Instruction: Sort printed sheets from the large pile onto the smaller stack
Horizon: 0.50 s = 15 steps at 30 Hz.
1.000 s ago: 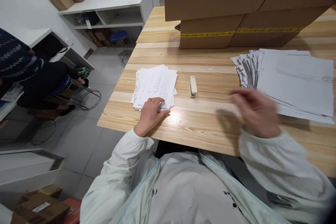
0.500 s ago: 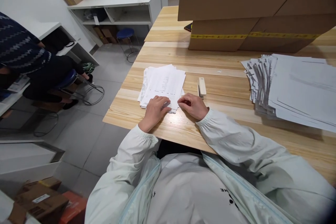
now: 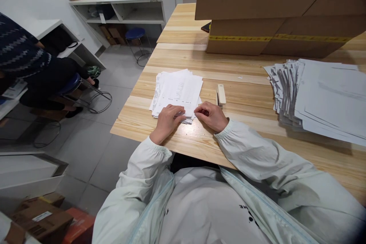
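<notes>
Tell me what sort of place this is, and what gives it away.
Probably an office or packing workroom: a stapler and a big pile of papers share a wooden table with large cardboard boxes, and a co-worker sits on a stool nearby.

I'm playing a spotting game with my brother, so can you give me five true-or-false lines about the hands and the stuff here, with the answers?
1. The left hand rests on the smaller paper pile. True.
2. The right hand is holding the stapler. False: the stapler lies on the table.
3. The bigger paper stack is to the right of the stapler. True.
4. The tape on the cardboard box is red. False: it is yellow.
5. The stool past the table has a blue seat. True.
</notes>
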### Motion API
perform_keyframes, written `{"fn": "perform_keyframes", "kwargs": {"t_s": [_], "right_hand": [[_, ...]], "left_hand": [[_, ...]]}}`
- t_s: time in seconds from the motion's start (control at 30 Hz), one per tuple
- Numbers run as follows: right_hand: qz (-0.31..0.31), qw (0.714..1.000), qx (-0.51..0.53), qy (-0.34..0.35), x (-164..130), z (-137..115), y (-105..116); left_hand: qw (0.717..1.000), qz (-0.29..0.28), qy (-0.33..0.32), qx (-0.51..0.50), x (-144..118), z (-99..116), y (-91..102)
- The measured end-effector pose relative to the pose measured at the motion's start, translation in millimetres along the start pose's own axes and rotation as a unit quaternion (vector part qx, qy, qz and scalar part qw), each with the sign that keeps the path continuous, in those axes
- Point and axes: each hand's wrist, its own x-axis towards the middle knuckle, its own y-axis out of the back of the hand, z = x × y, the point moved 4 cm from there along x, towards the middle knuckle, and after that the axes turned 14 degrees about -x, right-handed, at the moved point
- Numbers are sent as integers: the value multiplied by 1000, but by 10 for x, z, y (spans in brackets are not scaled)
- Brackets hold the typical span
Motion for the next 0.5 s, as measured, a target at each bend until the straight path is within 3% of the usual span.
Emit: {"fn": "perform_keyframes", "kwargs": {"t_s": [0.2, 0.33, 0.5], "right_hand": [[0, 1000, -10, 2, -3, -5, 5], [-23, 999, -29, 0, 16, -23, 11], [-50, 997, -46, -30, 121, -76, -15]], "left_hand": [[998, 40, 22, -54, 6, 6, 33], [988, 85, 95, -82, -8, 18, 69], [978, 89, 133, -130, -40, 40, 109]]}}
